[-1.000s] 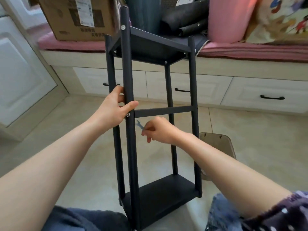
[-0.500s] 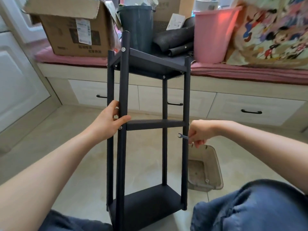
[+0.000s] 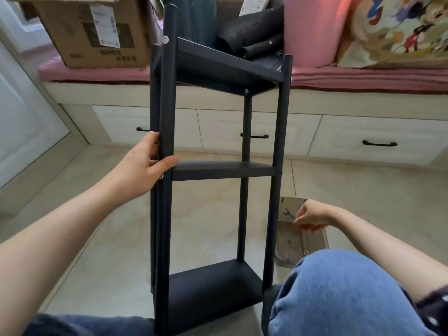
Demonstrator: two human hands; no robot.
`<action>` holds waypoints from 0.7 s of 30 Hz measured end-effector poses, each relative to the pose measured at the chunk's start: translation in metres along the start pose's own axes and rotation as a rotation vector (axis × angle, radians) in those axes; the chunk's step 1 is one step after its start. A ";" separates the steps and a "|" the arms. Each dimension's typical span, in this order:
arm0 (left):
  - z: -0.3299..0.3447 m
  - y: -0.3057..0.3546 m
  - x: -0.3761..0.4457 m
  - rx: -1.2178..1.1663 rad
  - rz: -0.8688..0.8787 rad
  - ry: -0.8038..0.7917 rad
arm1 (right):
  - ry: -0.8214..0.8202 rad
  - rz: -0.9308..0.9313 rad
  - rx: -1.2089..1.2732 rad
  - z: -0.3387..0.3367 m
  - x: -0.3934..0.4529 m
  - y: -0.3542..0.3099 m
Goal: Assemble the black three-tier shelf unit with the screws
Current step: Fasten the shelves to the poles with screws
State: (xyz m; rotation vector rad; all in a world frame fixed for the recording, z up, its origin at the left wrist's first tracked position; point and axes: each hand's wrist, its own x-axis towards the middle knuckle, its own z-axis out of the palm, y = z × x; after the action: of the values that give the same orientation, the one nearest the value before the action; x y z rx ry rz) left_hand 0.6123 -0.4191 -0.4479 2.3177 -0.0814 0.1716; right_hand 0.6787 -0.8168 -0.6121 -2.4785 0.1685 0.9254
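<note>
The black three-tier shelf unit [image 3: 223, 169] stands upright on the floor between my knees, with silver screw heads showing at its top corners. My left hand [image 3: 145, 163] grips the near left post at the height of the middle tier, thumb across the front. My right hand [image 3: 310, 215] is low on the right of the shelf and pinches a small silver wrench [image 3: 289, 213]. That hand hovers over a translucent grey plastic tray [image 3: 300, 241] lying on the floor beside the right post.
Behind the shelf runs a window bench with white drawers [image 3: 363, 139] and a pink cushion [image 3: 97, 72]. On it stand a cardboard box [image 3: 94, 32], a dark bin, rolled black mats and a pink bucket [image 3: 312, 27]. My knee in blue jeans [image 3: 339, 294] is at lower right.
My right hand has carried the wrench away from the middle tier, rightwards and down to above the grey tray. My left hand keeps its hold on the post.
</note>
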 end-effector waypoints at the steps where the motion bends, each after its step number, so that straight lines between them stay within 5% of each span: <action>1: 0.000 -0.001 0.000 0.006 0.000 -0.001 | 0.028 0.014 -0.010 0.004 0.006 0.004; 13: -0.001 -0.003 -0.001 -0.058 -0.011 -0.020 | 0.056 0.116 0.098 0.019 0.021 0.009; 17: -0.002 -0.002 -0.003 -0.062 -0.006 -0.022 | 0.133 -0.037 0.234 0.005 0.004 -0.020; 21: -0.002 -0.001 -0.004 -0.074 0.011 -0.032 | 0.268 -0.240 0.630 -0.022 -0.023 -0.068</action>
State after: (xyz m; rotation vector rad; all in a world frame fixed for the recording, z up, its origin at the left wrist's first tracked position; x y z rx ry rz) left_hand 0.6079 -0.4168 -0.4476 2.2470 -0.1140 0.1351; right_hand 0.6927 -0.7697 -0.5555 -1.9614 0.2080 0.3574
